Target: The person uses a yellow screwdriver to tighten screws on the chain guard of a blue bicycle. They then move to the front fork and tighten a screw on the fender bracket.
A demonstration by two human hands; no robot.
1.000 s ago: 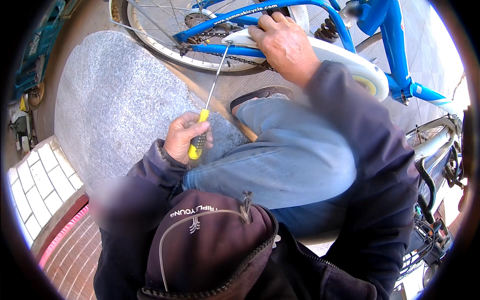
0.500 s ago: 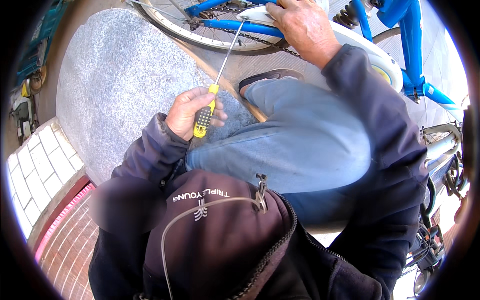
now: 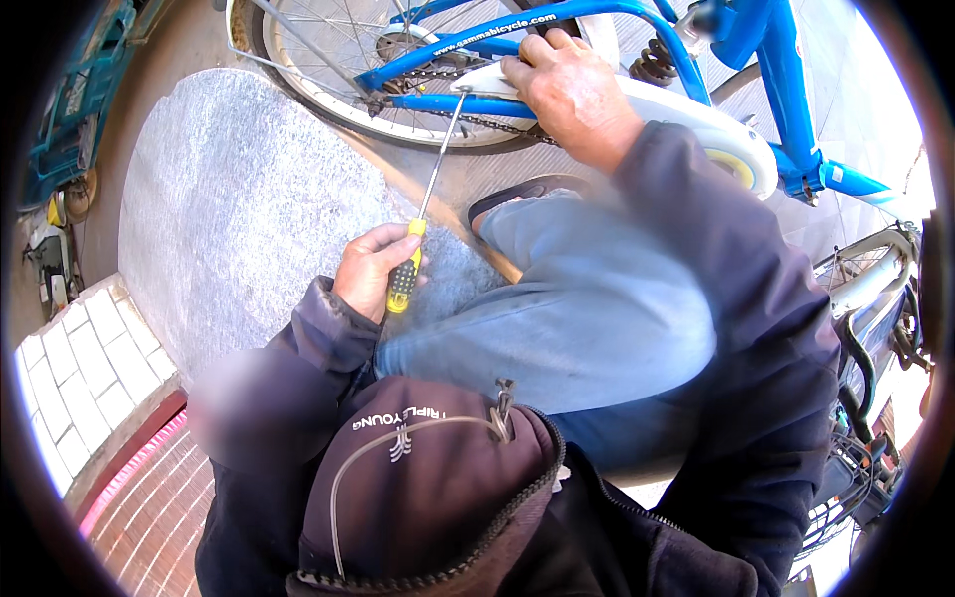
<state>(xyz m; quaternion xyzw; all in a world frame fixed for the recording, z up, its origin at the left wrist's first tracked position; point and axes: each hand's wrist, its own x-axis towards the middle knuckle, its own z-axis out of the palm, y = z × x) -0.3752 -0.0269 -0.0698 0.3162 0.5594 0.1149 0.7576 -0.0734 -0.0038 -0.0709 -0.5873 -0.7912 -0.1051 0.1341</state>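
My left hand (image 3: 370,271) is closed around the yellow and black handle of a screwdriver (image 3: 405,267). Its long steel shaft slants up and away, and the tip meets the narrow rear end of a white chain guard (image 3: 686,117). My right hand (image 3: 579,98) grips that guard a little to the right of the tip, fingers bent over its upper edge. The guard is on a blue bicycle (image 3: 796,109), alongside the chain (image 3: 507,127) and the rear wheel (image 3: 328,111). My right palm and fingertips' undersides are hidden.
A grey speckled slab (image 3: 229,199) lies left of my bent knee (image 3: 617,308). Teal crates (image 3: 75,109) stand at the far left, above white tiles (image 3: 95,368). Another bicycle (image 3: 875,289) is at the right edge. My shoe (image 3: 517,191) rests near the rear wheel.
The view has shifted, so the bicycle sits lower and more of its rear wheel shows. Both hands keep their holds, and the screwdriver tip stays at the guard's end.
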